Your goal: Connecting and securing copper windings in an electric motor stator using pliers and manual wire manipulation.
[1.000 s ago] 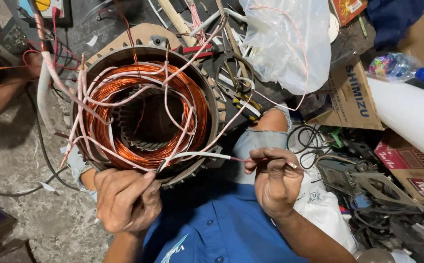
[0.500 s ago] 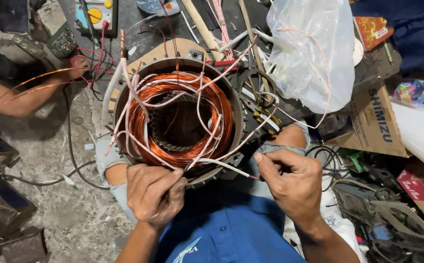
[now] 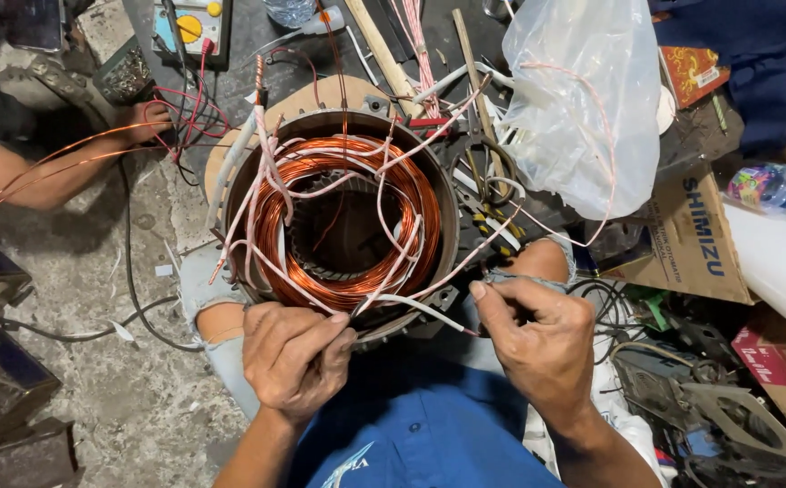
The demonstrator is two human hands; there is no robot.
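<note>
— Copper windings, where do they sit?
— Inside the round grey metal motor housing, a ring of orange copper coil with pale sleeved leads.
— And the hands?
— Left hand pinches one white sleeved wire at the housing's near rim; right hand grips its far end.
— Anything bagged?
— The clear plastic bag holds thin pink wire.

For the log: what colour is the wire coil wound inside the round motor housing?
Shiny copper-orange, seen in the head view: the coil rings the housing interior.
</note>
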